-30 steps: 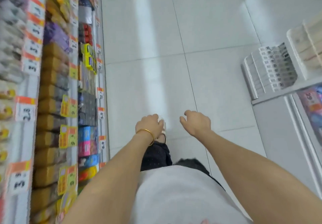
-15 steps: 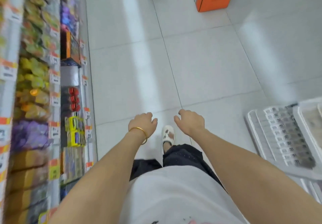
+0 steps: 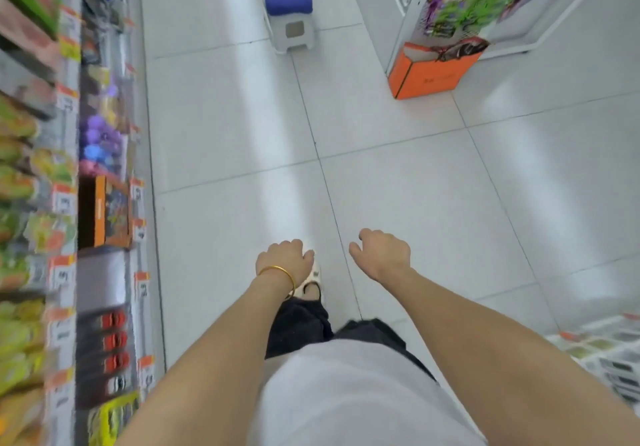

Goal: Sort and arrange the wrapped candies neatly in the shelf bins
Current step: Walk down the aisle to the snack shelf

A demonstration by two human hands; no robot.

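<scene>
I look down a shop aisle with both arms held out over the tiled floor. My left hand (image 3: 284, 258), with a gold bangle on the wrist, hangs with loosely curled fingers and holds nothing. My right hand (image 3: 380, 253) is a little to its right, fingers also loosely curled and empty. Shelves (image 3: 69, 203) full of blurred, coloured packets and price tags run along the left edge. No single wrapped candy can be made out in either hand.
A blue-topped stool (image 3: 287, 2) stands in the aisle ahead. An orange box (image 3: 429, 71) leans against a white display stand (image 3: 485, 5) at the far right. A white rack (image 3: 613, 352) with small labelled items is at the lower right. Grey floor tiles (image 3: 398, 185) stretch between.
The view has advanced along the aisle: the shelf goods slid toward me, and the stool and display stand came into sight. Both hands stay in front, empty, in much the same pose.
</scene>
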